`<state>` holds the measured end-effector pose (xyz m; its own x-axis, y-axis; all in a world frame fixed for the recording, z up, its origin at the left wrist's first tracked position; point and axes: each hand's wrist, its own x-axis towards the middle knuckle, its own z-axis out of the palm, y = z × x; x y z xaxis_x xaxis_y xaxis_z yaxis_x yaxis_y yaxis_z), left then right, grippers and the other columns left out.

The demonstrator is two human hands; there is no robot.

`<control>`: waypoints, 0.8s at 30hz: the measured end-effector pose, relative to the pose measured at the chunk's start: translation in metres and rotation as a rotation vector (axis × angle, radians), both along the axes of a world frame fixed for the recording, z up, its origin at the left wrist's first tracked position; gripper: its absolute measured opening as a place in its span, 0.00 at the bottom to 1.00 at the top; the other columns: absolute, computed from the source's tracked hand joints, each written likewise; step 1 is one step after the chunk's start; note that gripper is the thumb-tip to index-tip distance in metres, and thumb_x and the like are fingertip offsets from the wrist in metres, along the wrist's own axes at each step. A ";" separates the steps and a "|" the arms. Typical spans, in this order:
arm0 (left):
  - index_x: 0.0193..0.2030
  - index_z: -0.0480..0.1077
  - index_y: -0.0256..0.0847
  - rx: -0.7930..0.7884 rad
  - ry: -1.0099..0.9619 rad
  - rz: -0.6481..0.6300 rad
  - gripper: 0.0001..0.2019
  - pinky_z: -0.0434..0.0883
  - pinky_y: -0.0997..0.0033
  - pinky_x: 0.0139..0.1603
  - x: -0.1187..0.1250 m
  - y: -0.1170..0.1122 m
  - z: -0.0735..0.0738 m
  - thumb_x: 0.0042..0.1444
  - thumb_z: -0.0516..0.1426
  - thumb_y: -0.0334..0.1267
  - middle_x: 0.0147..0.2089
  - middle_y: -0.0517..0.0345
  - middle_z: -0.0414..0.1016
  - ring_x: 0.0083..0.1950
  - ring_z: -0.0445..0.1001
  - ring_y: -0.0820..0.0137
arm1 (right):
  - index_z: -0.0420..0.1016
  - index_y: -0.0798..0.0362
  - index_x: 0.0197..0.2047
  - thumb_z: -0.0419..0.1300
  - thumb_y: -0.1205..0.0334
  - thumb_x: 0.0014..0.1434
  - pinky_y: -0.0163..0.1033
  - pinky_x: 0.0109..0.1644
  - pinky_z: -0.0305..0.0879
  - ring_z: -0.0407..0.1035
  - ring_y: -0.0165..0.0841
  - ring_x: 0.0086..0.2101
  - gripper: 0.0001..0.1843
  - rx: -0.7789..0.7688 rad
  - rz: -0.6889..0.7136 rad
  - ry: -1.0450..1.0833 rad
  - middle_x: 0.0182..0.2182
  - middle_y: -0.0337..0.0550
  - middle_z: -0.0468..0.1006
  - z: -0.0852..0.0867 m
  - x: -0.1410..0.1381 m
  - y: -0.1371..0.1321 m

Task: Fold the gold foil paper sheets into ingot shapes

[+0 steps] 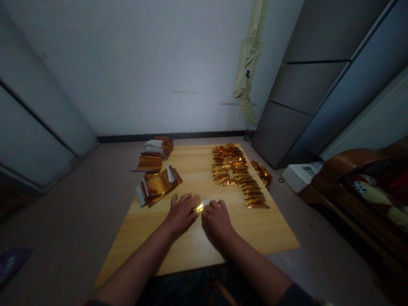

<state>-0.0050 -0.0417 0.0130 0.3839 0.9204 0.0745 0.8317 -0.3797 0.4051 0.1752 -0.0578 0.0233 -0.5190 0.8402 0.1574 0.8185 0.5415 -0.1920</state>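
Observation:
A small sheet of gold foil paper (pixel 199 208) with a pale back lies on the wooden table between my two hands. My left hand (pixel 183 211) rests on its left part, fingers stretched out and thumb apart. Closed over its right edge, my right hand (pixel 216 216) has its fingers curled and pressed together on the paper. Left of my hands is a loose stack of gold foil sheets (pixel 158 183), some showing white backs. To the right, folded gold foil pieces (pixel 228 163) lie in overlapping rows.
More foil sheets (pixel 153 161) sit at the table's (pixel 178 263) far left corner. Beyond its right edge, a heap of folded foil pieces (pixel 262 172) stands lower down. A white box (pixel 299 177), a wooden seat (pixel 344 187) and a grey fridge (pixel 287 93) are at the right.

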 end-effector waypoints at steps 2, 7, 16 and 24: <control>0.58 0.65 0.52 0.046 0.014 -0.020 0.22 0.43 0.34 0.65 0.002 -0.001 0.005 0.55 0.56 0.40 0.62 0.55 0.70 0.65 0.60 0.52 | 0.76 0.52 0.33 0.56 0.66 0.62 0.47 0.50 0.49 0.62 0.39 0.42 0.09 -0.005 -0.003 -0.026 0.33 0.47 0.77 0.002 0.006 0.004; 0.54 0.69 0.52 0.145 0.035 -0.082 0.20 0.41 0.38 0.66 0.006 0.002 0.014 0.53 0.58 0.36 0.54 0.57 0.76 0.61 0.63 0.55 | 0.76 0.53 0.36 0.55 0.65 0.64 0.44 0.45 0.51 0.60 0.39 0.42 0.09 0.053 -0.053 -0.061 0.37 0.49 0.74 0.007 0.029 0.011; 0.46 0.73 0.44 0.247 -0.003 -0.228 0.11 0.65 0.60 0.51 0.010 0.017 0.006 0.64 0.52 0.41 0.42 0.53 0.76 0.46 0.70 0.65 | 0.76 0.53 0.39 0.57 0.68 0.59 0.41 0.42 0.54 0.60 0.38 0.42 0.06 0.000 -0.082 -0.033 0.40 0.48 0.73 0.002 0.035 0.014; 0.44 0.73 0.42 0.334 0.013 -0.254 0.15 0.68 0.64 0.44 0.010 0.020 -0.003 0.67 0.48 0.44 0.38 0.52 0.75 0.42 0.71 0.66 | 0.74 0.53 0.42 0.57 0.64 0.61 0.43 0.45 0.52 0.62 0.39 0.43 0.07 0.005 -0.085 -0.040 0.40 0.48 0.75 0.003 0.032 0.008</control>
